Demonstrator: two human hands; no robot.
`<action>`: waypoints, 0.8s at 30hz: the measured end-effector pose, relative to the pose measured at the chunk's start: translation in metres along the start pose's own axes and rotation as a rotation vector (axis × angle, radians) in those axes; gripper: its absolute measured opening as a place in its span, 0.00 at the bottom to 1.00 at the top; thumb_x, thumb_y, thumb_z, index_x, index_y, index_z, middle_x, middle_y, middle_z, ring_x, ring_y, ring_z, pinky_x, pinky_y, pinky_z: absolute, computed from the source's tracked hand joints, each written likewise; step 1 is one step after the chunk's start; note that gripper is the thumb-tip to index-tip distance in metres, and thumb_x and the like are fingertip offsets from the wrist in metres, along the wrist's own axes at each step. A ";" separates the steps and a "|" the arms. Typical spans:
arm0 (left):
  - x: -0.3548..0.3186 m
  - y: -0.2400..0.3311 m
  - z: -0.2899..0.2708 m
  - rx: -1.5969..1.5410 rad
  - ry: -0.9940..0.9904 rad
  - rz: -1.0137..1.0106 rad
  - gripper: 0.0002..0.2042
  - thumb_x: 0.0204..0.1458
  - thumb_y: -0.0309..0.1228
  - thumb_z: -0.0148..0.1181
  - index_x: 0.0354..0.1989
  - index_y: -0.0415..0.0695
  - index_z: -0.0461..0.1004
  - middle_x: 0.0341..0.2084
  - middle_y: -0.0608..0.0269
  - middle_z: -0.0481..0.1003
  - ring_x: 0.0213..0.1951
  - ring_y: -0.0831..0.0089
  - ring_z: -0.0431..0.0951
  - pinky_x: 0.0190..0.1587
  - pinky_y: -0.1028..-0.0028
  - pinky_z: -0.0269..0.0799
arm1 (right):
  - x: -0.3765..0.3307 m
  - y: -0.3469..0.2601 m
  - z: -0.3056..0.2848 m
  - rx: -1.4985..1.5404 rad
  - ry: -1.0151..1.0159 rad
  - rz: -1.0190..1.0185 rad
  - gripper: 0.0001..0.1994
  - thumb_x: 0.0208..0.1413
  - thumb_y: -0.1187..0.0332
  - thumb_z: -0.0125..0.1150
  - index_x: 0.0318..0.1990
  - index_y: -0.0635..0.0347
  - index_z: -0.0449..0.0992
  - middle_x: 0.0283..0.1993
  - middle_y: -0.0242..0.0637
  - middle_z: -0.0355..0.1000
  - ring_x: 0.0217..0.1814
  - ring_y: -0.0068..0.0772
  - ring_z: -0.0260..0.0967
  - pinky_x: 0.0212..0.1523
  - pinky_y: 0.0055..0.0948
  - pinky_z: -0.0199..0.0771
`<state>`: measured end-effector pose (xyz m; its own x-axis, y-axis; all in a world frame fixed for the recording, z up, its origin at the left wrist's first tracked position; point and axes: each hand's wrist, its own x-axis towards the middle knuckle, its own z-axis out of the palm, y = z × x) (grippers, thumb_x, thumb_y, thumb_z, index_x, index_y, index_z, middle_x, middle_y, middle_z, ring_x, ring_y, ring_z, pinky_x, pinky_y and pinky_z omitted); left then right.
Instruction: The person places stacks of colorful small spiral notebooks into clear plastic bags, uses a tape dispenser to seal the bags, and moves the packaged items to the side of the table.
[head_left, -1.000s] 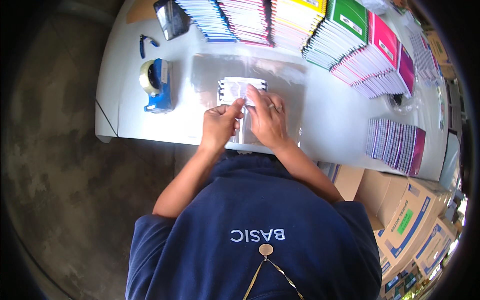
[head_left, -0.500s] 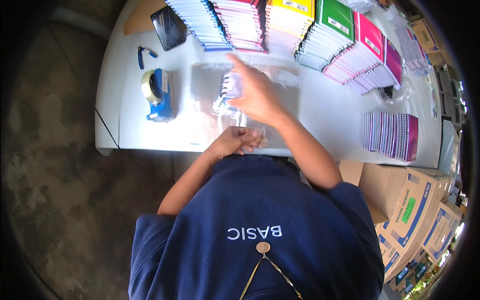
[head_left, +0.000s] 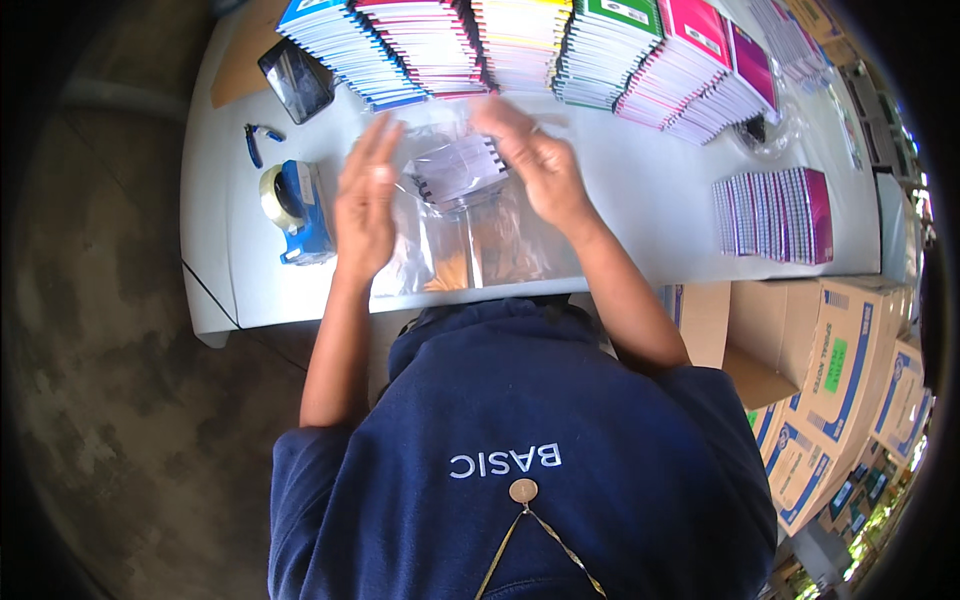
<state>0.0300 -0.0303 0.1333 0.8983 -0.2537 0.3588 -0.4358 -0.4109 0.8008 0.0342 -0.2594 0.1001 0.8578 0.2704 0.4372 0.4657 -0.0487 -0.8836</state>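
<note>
Between my hands, a small bundle of spiral notebooks (head_left: 458, 172) lies inside a clear plastic bag (head_left: 420, 240), black bindings showing at both ends. The bag's loose part stretches toward the table's near edge. My left hand (head_left: 366, 210) is beside the bundle's left end, open, fingers pointing away from me. At the other end my right hand (head_left: 545, 170) is open too, its fingertips blurred by motion. Neither hand grips anything I can see. Whether they touch the plastic I cannot tell.
Tall notebook stacks (head_left: 430, 45) in several colours line the white table's (head_left: 640, 215) far side. A purple stack (head_left: 775, 215) stands at right. To the left are a blue tape dispenser (head_left: 305, 210), pliers (head_left: 255, 143) and a phone (head_left: 297, 80). Cardboard boxes (head_left: 830, 380) sit below right.
My left hand has moved from the table's near edge up to the bundle's left side and opened. My right hand has shifted right, off the bundle, uncovering it. The whole view has shifted slightly.
</note>
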 end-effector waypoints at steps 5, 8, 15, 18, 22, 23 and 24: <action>-0.025 -0.023 0.011 -0.243 0.076 -0.090 0.32 0.61 0.50 0.37 0.66 0.37 0.49 0.64 0.47 0.53 0.66 0.58 0.52 0.65 0.63 0.46 | -0.031 0.030 0.001 0.010 0.041 0.151 0.51 0.43 0.50 0.69 0.68 0.64 0.42 0.71 0.52 0.42 0.73 0.40 0.39 0.69 0.35 0.41; -0.050 -0.031 0.040 -0.312 -0.063 -0.191 0.35 0.61 0.45 0.43 0.68 0.36 0.37 0.66 0.43 0.45 0.67 0.57 0.48 0.66 0.65 0.43 | -0.040 0.049 0.033 -0.040 0.120 0.213 0.46 0.39 0.56 0.73 0.64 0.61 0.54 0.64 0.50 0.56 0.63 0.38 0.56 0.62 0.33 0.55; -0.056 -0.003 0.085 0.244 0.273 -0.164 0.18 0.62 0.34 0.45 0.57 0.40 0.67 0.60 0.51 0.61 0.66 0.61 0.53 0.63 0.64 0.50 | -0.008 0.044 0.073 0.045 0.598 0.289 0.14 0.53 0.75 0.59 0.48 0.65 0.71 0.41 0.33 0.72 0.42 0.19 0.68 0.45 0.21 0.68; -0.056 0.006 0.085 0.660 0.172 0.006 0.18 0.61 0.39 0.43 0.54 0.44 0.70 0.60 0.55 0.63 0.65 0.63 0.53 0.65 0.58 0.38 | -0.008 0.042 0.075 0.064 0.634 0.264 0.19 0.51 0.67 0.61 0.50 0.63 0.71 0.42 0.45 0.72 0.45 0.40 0.69 0.48 0.30 0.67; -0.039 0.014 0.077 0.645 -0.056 -0.008 0.31 0.60 0.52 0.35 0.64 0.41 0.53 0.62 0.54 0.60 0.66 0.59 0.51 0.64 0.51 0.19 | -0.013 0.027 0.061 -0.377 0.492 0.180 0.26 0.53 0.64 0.57 0.59 0.61 0.63 0.52 0.45 0.66 0.52 0.43 0.62 0.56 0.41 0.58; -0.037 0.015 0.076 0.594 -0.053 0.004 0.36 0.59 0.55 0.35 0.66 0.38 0.46 0.62 0.53 0.59 0.67 0.57 0.50 0.63 0.48 0.18 | -0.018 0.017 0.063 -0.583 0.485 0.120 0.27 0.54 0.63 0.56 0.61 0.61 0.60 0.54 0.45 0.64 0.54 0.43 0.60 0.57 0.44 0.55; -0.034 0.016 0.074 0.543 -0.053 0.017 0.40 0.57 0.57 0.35 0.67 0.35 0.39 0.62 0.51 0.59 0.67 0.56 0.49 0.62 0.46 0.17 | -0.025 0.008 0.066 -0.789 0.477 0.060 0.29 0.54 0.62 0.55 0.63 0.61 0.58 0.57 0.44 0.61 0.55 0.44 0.58 0.59 0.47 0.52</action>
<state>-0.0114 -0.0927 0.0981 0.8928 -0.3023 0.3340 -0.4292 -0.7960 0.4268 0.0024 -0.2031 0.0716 0.8026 -0.1695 0.5719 0.2807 -0.7386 -0.6129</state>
